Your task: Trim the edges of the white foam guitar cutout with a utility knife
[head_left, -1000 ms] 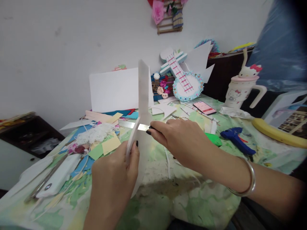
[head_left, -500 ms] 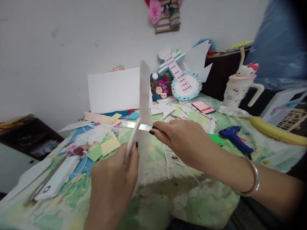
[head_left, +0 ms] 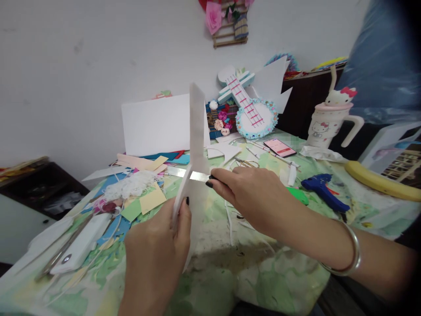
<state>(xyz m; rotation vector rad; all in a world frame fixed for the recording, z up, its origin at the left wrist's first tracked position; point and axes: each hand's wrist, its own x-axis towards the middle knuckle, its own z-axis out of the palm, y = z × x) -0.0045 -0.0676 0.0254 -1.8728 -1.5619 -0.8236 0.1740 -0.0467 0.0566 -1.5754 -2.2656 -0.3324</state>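
Observation:
My left hand (head_left: 156, 252) is closed on the lower edge of a white foam sheet (head_left: 196, 131) and holds it upright, edge-on to me, above the table. My right hand (head_left: 251, 195) is closed round the handle of a knife whose silver blade (head_left: 190, 174) passes through the sheet about halfway up and sticks out to the left. A silver bangle (head_left: 347, 252) is on my right wrist.
The table's green-patterned cloth (head_left: 230, 272) is littered with coloured paper scraps (head_left: 144, 197). A white board (head_left: 154, 123), a foam guitar model (head_left: 250, 109), a phone (head_left: 280, 147), a blue glue gun (head_left: 324, 188), a cartoon-cat cup (head_left: 329, 120) and a banana (head_left: 381, 182) stand around.
Almost nothing differs: the sheet and the blade stay in the same place, and my right forearm has shifted slightly.

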